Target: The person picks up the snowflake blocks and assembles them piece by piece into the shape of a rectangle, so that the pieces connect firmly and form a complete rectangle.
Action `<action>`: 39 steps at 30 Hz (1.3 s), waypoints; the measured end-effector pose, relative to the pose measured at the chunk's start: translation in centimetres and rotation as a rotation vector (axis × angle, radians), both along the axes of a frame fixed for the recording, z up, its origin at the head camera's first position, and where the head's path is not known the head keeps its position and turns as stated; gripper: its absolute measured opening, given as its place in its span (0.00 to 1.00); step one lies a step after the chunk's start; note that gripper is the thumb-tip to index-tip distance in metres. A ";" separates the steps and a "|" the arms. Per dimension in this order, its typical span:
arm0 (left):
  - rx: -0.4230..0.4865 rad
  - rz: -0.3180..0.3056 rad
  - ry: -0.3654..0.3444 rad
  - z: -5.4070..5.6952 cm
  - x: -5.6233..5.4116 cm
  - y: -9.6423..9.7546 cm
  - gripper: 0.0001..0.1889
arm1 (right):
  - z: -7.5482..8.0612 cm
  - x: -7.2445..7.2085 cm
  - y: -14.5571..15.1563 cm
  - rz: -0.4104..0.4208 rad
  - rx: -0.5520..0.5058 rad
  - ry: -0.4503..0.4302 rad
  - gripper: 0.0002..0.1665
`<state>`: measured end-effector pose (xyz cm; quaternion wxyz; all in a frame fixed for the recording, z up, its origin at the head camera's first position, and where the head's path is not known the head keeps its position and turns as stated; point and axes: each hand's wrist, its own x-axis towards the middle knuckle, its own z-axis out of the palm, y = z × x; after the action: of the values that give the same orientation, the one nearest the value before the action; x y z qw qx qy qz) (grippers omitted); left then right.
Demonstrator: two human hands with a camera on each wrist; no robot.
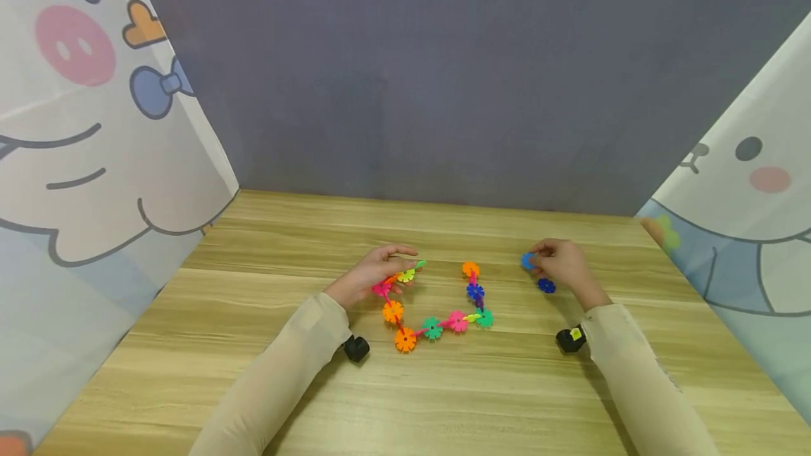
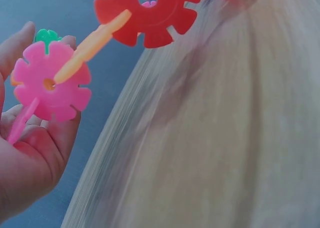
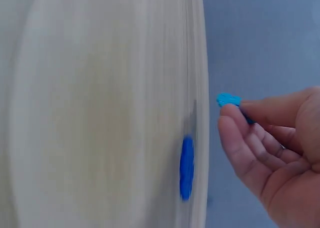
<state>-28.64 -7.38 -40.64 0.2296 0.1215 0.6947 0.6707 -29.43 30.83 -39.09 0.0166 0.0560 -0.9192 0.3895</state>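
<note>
A chain of notched plastic flower discs (image 1: 405,340), in orange, pink, green, blue and yellow, makes a U shape in the middle of the table. At its left end my left hand (image 1: 374,273) holds the chain, near a yellow disc (image 1: 406,274) and a bright green one (image 1: 421,264). The left wrist view shows a pink disc (image 2: 60,82) in front of the fingers, linked by an orange piece (image 2: 92,47) to a red one. My right hand (image 1: 564,262) pinches a light blue disc (image 3: 229,99) between thumb and fingers, above the table.
A loose dark blue disc (image 1: 546,286) lies on the wooden table (image 1: 443,400) just below the right hand. Behind the table stands a grey panel (image 1: 412,90). Cartoon-printed sheets (image 1: 63,195) flank both sides.
</note>
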 end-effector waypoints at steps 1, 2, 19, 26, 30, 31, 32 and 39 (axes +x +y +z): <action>-0.001 -0.001 0.006 0.0 0.0 0.0 0.26 | 0.0 0.0 -0.3 -0.002 -0.019 0.001 0.14; 0.000 -0.001 0.010 0.0 0.0 0.0 0.26 | 0.0 0.1 -0.6 -0.001 -0.039 0.002 0.15; -0.005 0.049 -0.025 -0.2 -0.1 0.2 0.27 | 0.3 1.1 -7.1 0.116 -0.459 -0.034 0.13; 0.006 0.065 -0.040 -0.2 -0.2 0.4 0.26 | 0.2 1.3 -9.6 0.179 -0.533 -0.071 0.16; 0.000 0.069 -0.034 -0.3 -0.3 0.5 0.26 | 0.2 1.4 -11.1 0.210 -0.618 -0.107 0.16; -0.006 0.069 -0.029 -0.3 -0.3 0.5 0.27 | 0.1 1.4 -11.5 0.214 -0.641 -0.117 0.16; -0.010 0.067 -0.023 -0.3 -0.3 0.5 0.27 | 0.1 1.4 -11.9 0.217 -0.670 -0.127 0.16; -0.015 0.050 -0.015 -0.3 -0.4 0.8 0.28 | -0.8 1.7 -13.6 0.210 -0.774 -0.181 0.11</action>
<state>-29.03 -6.57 -40.91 0.2188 0.0975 0.7009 0.6719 -27.77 17.20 -39.89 -0.0844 0.1047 -0.6918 0.7094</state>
